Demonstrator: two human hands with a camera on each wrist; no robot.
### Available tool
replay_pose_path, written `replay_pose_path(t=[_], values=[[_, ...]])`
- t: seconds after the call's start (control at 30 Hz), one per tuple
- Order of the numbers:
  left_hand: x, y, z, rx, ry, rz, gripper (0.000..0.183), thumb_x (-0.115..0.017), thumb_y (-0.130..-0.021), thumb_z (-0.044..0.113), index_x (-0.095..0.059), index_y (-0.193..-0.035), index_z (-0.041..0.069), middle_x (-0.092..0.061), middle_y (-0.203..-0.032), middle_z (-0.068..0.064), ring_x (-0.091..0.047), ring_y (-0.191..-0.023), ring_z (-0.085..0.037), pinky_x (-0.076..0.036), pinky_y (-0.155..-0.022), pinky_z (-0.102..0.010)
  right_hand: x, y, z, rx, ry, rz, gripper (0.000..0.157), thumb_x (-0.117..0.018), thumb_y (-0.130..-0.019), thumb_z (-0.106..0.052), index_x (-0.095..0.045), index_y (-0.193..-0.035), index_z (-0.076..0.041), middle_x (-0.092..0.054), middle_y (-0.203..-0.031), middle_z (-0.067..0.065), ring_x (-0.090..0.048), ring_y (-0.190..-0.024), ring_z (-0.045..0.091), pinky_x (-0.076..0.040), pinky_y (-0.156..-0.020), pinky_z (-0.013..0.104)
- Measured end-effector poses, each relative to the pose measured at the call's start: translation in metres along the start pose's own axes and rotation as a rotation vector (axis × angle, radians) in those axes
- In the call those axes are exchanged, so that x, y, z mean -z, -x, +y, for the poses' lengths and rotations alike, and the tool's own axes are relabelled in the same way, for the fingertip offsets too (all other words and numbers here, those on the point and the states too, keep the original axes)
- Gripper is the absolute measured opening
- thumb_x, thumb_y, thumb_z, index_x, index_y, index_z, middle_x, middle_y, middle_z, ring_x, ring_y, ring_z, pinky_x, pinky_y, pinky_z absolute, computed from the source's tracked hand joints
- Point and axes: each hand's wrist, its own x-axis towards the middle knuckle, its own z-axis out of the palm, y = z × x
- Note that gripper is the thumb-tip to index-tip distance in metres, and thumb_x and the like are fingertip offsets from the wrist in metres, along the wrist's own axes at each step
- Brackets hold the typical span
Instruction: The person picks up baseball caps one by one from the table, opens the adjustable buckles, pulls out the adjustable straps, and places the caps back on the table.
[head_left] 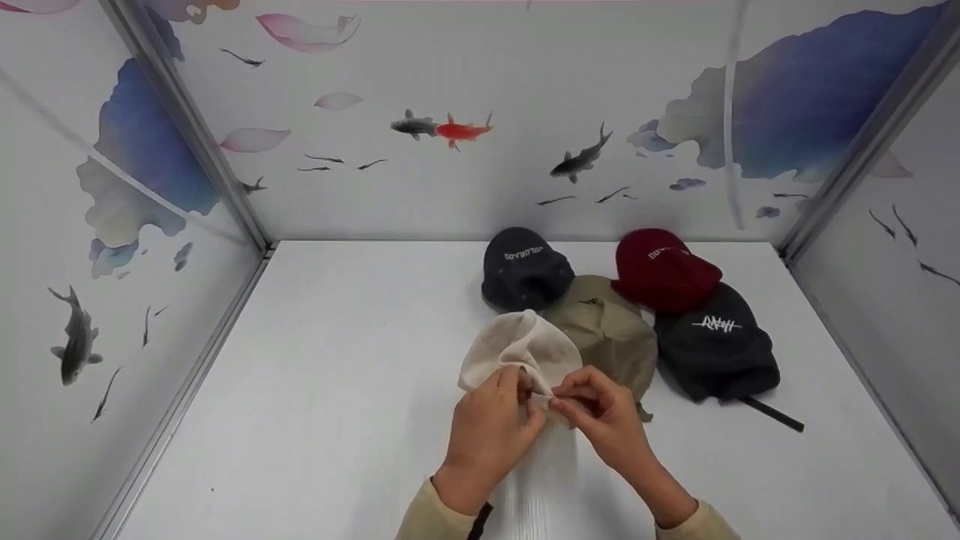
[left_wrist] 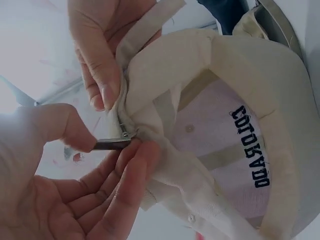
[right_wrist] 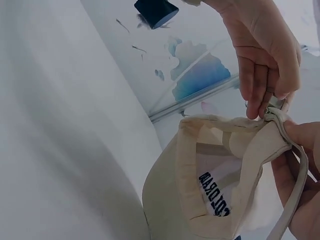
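Pinching metal buckle in left grip, holding cream cap near its strap with right grip.

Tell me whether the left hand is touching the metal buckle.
Touching: the left wrist view shows the left hand with its thumb pressed against the buckle.

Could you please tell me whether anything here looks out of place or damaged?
I see no spill or obvious damage. What looks odd is the black strap at the right, jutting from the black cap onto the table rather than tucked in. The cream cap also has a loose strap.
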Motion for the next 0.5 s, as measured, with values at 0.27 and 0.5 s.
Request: replay_pose_path(t=[0.27,0.5], values=[[0.008,0.002,-0.023,-0.017,0.116,-0.074,0.021,-0.075,-0.088,0.020,-0.065,-0.107,0.016,-0.064,-0.104,0.004,-0.063,-0.095,-0.009,-0.055,-0.083,-0.026,0.009,0.002,-0.002,-0.065,-0.054,-0.018,0.010,-0.062,-0.089,0.012,-0.061,-0.098,0.007,-0.073,-0.091,-0.004,-0.055,-0.063,0.004,-0.048,-0.053,0.020],[0.003,0.000,-0.029,0.038,0.250,-0.145,0.014,-0.075,-0.089,0.021,-0.067,-0.098,0.016,-0.070,-0.094,0.005,-0.066,-0.085,-0.007,-0.053,-0.075,-0.023,0.004,0.001,0.002,-0.059,0.002,-0.015,0.012,-0.062,-0.090,0.010,-0.065,-0.099,0.004,-0.073,-0.094,-0.001,-0.059,-0.071,0.001,-0.049,-0.056,0.019]])
